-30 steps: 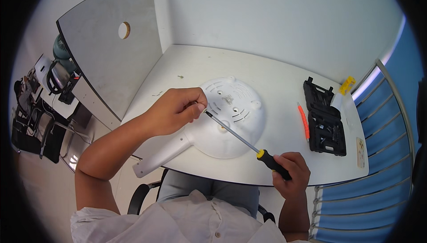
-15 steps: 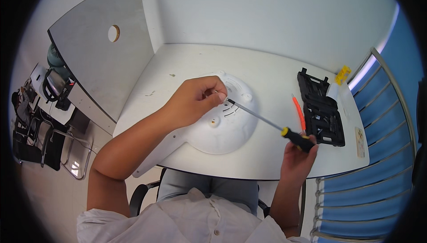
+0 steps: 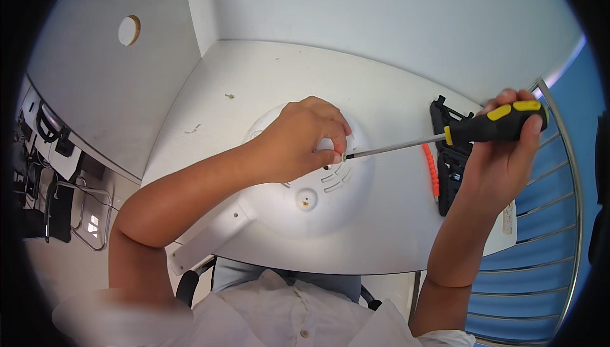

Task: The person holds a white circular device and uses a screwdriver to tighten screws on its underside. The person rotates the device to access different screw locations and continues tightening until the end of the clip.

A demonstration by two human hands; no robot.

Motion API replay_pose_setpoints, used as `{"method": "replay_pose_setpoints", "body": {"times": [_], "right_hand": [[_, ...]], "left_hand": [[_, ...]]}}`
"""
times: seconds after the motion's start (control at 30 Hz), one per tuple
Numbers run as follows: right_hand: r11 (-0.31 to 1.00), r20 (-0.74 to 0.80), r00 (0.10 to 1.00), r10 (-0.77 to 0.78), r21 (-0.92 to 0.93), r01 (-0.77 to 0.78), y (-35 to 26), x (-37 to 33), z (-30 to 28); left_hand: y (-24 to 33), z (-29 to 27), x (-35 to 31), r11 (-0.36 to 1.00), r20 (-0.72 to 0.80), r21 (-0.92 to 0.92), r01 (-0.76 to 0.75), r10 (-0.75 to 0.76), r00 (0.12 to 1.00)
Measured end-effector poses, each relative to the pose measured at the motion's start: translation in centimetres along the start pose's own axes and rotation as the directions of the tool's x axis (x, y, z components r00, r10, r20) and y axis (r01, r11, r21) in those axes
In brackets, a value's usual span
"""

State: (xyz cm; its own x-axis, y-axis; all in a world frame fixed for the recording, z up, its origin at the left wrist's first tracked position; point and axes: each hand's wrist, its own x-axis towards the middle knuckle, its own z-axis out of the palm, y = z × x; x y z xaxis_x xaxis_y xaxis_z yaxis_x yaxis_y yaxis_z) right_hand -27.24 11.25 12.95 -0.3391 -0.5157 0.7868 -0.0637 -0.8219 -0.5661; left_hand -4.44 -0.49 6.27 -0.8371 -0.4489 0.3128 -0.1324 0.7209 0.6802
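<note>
My right hand (image 3: pixel 499 166) grips a long screwdriver (image 3: pixel 499 123) by its black and yellow handle. Its shaft runs leftward, nearly level, to the fingertips of my left hand (image 3: pixel 305 140). Those fingers pinch a small brass-coloured screw (image 3: pixel 344 157) at the screwdriver's dark tip. Both hands are above a round white plastic base (image 3: pixel 273 204) with curved slots and a recessed hole. A flat white arm-like piece (image 3: pixel 213 236) extends from the base toward the near left. My left hand and forearm hide part of the base.
Right of the base lie an orange flexible shaft (image 3: pixel 431 172) and an open black tool case (image 3: pixel 448 188). Another small screw (image 3: pixel 229 96) rests on the white table (image 3: pixel 387 226) at the far left. A grey partition (image 3: pixel 95 93) borders the left; a metal railing (image 3: pixel 575 201) borders the right.
My right hand has risen and moved right, bringing the screwdriver handle higher and its shaft nearly level. My left hand has moved slightly right, still pinching at the tip. The view has shifted.
</note>
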Motion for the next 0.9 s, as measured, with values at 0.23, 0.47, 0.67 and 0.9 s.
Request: {"method": "replay_pose_setpoints", "body": {"times": [0.23,0.47,0.67,0.9], "right_hand": [[0.965,0.21,0.978,0.014,-0.259,0.042,2.4,3.5,4.5],[0.986,0.256,0.966,0.04,-0.169,0.004,4.0,4.5,6.1],[0.988,0.264,0.964,0.03,-0.152,0.011,5.0,3.8,6.6],[0.989,0.319,0.948,0.005,-0.139,0.041,5.1,3.6,7.1]], "left_hand": [[-2.4,0.4,0.0,0.995,0.047,-0.013,-0.1,0.1,0.994],[-2.6,-0.3,-0.2,0.982,0.061,0.092,-0.163,0.157,0.986],[-2.9,0.2,-0.6,0.96,0.063,0.216,-0.181,0.171,0.983],[-2.6,-0.2,-0.4,0.977,0.076,0.136,-0.165,0.156,0.985]]}}
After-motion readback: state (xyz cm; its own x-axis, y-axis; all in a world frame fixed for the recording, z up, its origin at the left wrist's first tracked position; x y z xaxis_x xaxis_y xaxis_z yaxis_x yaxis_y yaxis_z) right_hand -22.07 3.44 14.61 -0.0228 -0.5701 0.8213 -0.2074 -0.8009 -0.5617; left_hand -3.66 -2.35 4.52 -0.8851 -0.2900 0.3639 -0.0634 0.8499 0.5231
